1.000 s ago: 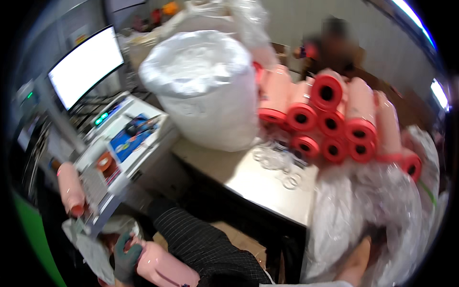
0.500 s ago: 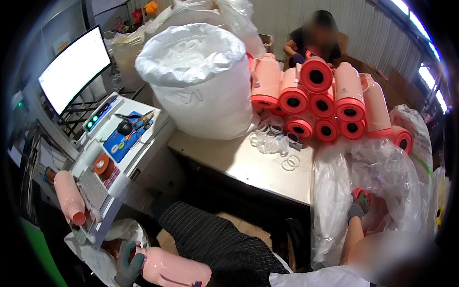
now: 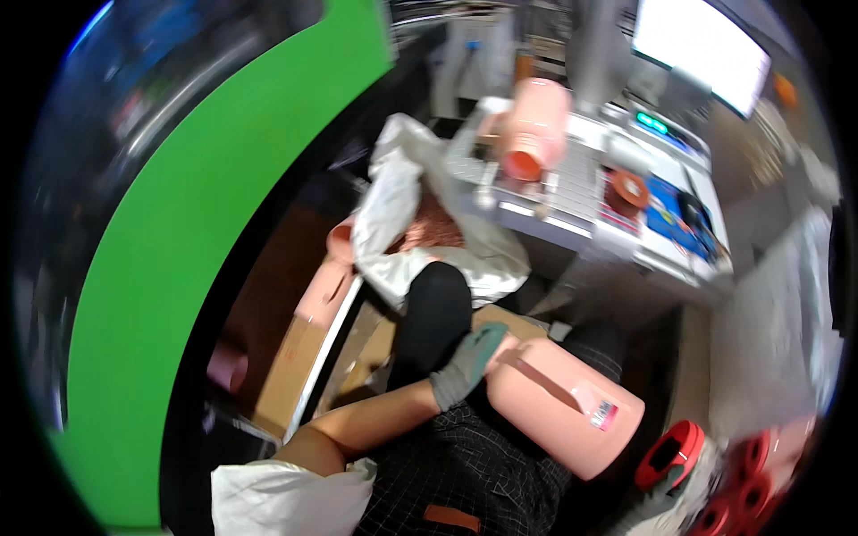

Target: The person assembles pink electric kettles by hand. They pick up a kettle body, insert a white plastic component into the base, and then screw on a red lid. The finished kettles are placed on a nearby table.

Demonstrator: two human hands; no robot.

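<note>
My left hand (image 3: 472,362), in a grey-green glove, is closed around the neck of a pink jug body (image 3: 554,415). The jug lies across my lap with its handle facing up and a small label near its base. Toward the lower right, my gloved right hand (image 3: 663,494) grips a red ring-shaped base (image 3: 689,441) with a dark opening. The ring is apart from the jug. The right fingers are partly hidden and blurred.
A white sack (image 3: 500,268) with pinkish contents stands beyond my knees. Another pink jug body (image 3: 543,112) lies on the white machine (image 3: 572,219). A large green panel (image 3: 161,268) curves along the left. Red-based jugs (image 3: 755,487) are stacked at lower right.
The view has swung left. My left hand still holds the jug, now across my lap. My right hand has come from the plastic bag with the red ring base.
</note>
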